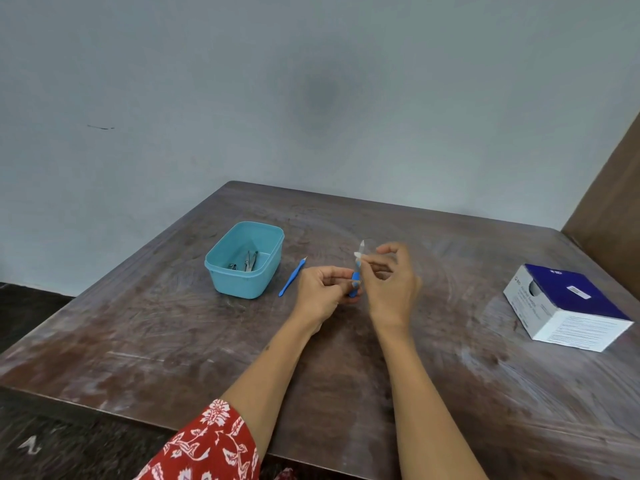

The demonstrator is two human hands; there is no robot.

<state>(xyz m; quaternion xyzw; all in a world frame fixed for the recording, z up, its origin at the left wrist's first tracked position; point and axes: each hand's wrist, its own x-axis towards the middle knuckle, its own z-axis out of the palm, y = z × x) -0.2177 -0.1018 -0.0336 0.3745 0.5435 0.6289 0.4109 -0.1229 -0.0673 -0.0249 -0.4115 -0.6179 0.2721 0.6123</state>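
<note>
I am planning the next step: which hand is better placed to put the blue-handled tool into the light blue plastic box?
Probably left. The left hand grips the blue-handled tool by the handle and is nearer the light blue plastic box; the right hand only pinches a white pad.

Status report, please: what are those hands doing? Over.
Left grip holds blue-handled tool. Right grip pinches white wipe at its tip. Nothing in the way.

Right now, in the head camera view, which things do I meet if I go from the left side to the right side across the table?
Teal container → loose blue tool → left hand, gripping the held blue tool → right hand, pinching a white wipe → blue and white box.
</note>
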